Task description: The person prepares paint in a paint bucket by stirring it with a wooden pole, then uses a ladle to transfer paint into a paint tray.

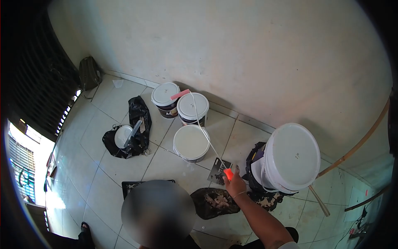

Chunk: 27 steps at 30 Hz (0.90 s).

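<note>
My right hand (235,182) is closed around the orange handle of a paint roller (228,174). The roller's long white wire frame reaches up and away from my fist, ending in a slim pink sleeve (180,94) that overlaps the lids of two paint buckets in this view. Close to the hand, a dark printed sheet (216,172) lies on the tiles, and a black plastic bag (203,204) with pale scraps spreads just below. A large white bucket (293,157) with its lid on stands to the right of the hand. My left hand does not show; a blurred round patch covers the lower middle.
Three lidded paint buckets, the nearest white-lidded one (191,142) among them, stand by the wall (232,54). Left of them, a black bag (139,108) lies beside a white tub (123,137). A backpack (89,73) leans at the corner. A wooden pole (354,143) slants at right.
</note>
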Motion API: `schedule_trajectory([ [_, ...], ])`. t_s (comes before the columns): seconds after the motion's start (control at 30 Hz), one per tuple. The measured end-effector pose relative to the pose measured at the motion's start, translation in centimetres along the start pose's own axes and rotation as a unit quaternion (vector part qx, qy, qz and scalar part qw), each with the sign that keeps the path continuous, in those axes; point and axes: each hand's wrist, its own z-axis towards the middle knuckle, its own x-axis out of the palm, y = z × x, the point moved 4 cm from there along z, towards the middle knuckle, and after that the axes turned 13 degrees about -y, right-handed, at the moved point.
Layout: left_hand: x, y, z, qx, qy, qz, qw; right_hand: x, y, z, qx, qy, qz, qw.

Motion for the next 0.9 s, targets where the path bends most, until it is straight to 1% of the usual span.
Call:
schedule_trajectory([
  [0.03,0.2,0.5,0.0,-0.007,-0.001,0.011,1.0,0.4,0.7,0.5,0.018,0.014,0.016,1.0],
  [0.07,0.3,1.0,0.0,-0.007,-0.004,0.01,1.0,1.0,1.2,1.0,0.016,0.013,0.018,1.0],
  [0.13,0.4,1.3,0.0,-0.014,0.018,0.034,0.999,1.6,2.7,2.2,-0.026,-0.038,0.038,0.998],
  [0.17,0.3,1.4,0.1,-0.014,0.015,0.034,0.999,1.9,3.2,2.9,-0.027,-0.038,0.041,0.998],
  [0.23,0.1,1.6,-0.2,-0.049,0.044,0.065,0.996,2.1,4.4,4.6,-0.004,0.033,0.008,0.999],
  [0.37,0.1,2.1,0.0,-0.076,0.039,0.079,0.993,2.9,5.7,6.7,-0.02,0.053,-0.011,0.998],
  [0.43,-0.2,1.9,-0.2,-0.06,0.033,0.039,0.997,3.4,6.0,6.8,-0.018,0.061,-0.022,0.998],
  [0.47,-0.2,2.0,-0.3,-0.066,0.033,0.045,0.996,3.7,6.0,6.8,-0.018,0.069,-0.021,0.997],
  [0.53,-0.6,1.6,0.0,-0.032,-0.01,0.043,0.998,3.3,6.4,6.8,-0.061,0.026,-0.018,0.998],
  [0.6,-1.5,1.2,0.4,-0.036,-0.019,0.041,0.998,3.0,6.6,6.0,-0.064,0.038,-0.028,0.997],
  [0.67,-1.4,0.5,1.1,-0.031,-0.026,0.028,0.999,2.3,6.6,5.6,-0.087,0.047,0.007,0.995],
  [0.7,-1.5,0.5,1.8,-0.021,-0.041,0.019,0.999,1.3,6.6,5.0,-0.081,0.047,0.002,0.996],
  [0.73,-1.7,0.4,2.6,-0.01,-0.054,0.013,0.998,-1.1,7.6,3.9,-0.177,-0.12,0.028,0.976],
  [0.77,-1.8,0.7,3.5,-0.025,-0.056,0.031,0.998,-2.9,7.8,2.2,-0.267,-0.278,0.049,0.921],
  [0.8,-1.9,0.5,4.7,-0.039,-0.057,0.049,0.996,-2.9,6.5,1.0,-0.259,-0.273,0.038,0.926],
  [0.83,-2.2,0.4,5.7,-0.029,-0.07,0.059,0.995,-2.6,4.1,-0.6,-0.161,-0.26,0.1,0.947],
  [0.87,-2.4,0.0,7.1,-0.015,-0.085,0.067,0.994,-2.1,1.9,-2.3,-0.059,-0.251,0.16,0.953],
  [0.9,-2.5,-0.2,8.4,-0.024,-0.099,0.087,0.991,-1.1,-0.4,-4.2,0.039,-0.214,0.158,0.963],
])
